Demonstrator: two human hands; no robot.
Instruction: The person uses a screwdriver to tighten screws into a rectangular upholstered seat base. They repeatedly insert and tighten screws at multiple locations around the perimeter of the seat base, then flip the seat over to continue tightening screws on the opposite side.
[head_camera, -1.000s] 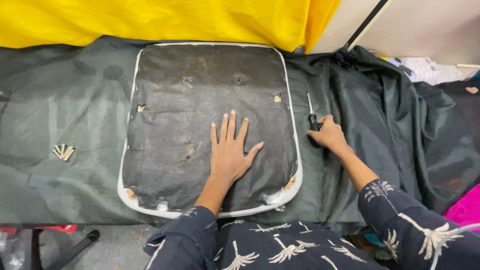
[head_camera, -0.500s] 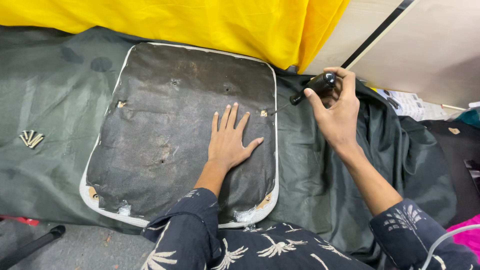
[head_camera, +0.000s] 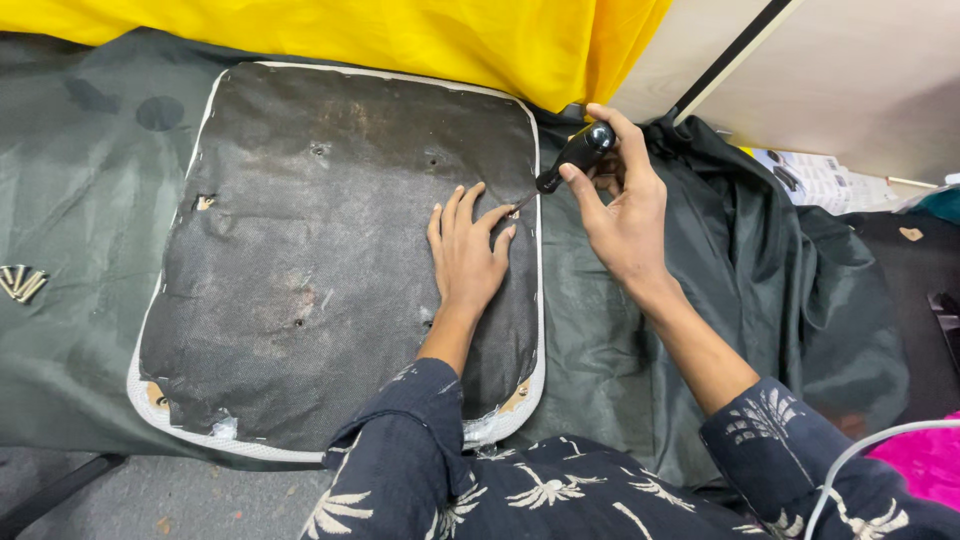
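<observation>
Your left hand (head_camera: 466, 250) lies flat, fingers spread, on the rough black fabric pad (head_camera: 330, 250). Your right hand (head_camera: 620, 210) curls around a black-handled screwdriver (head_camera: 570, 160), tip just beside your left fingertips.

One seat pad (head_camera: 330, 250), one screwdriver (head_camera: 572, 158), one screw pile (head_camera: 20, 283) (perhaps four, blurred), two cloths: yellow (head_camera: 400, 40), dark (head_camera: 90, 200).

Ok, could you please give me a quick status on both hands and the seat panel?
Left hand flat on seat panel. Right hand gripping black-handled screwdriver, tip at panel's right edge by left fingertips. Nothing in the way.
</observation>
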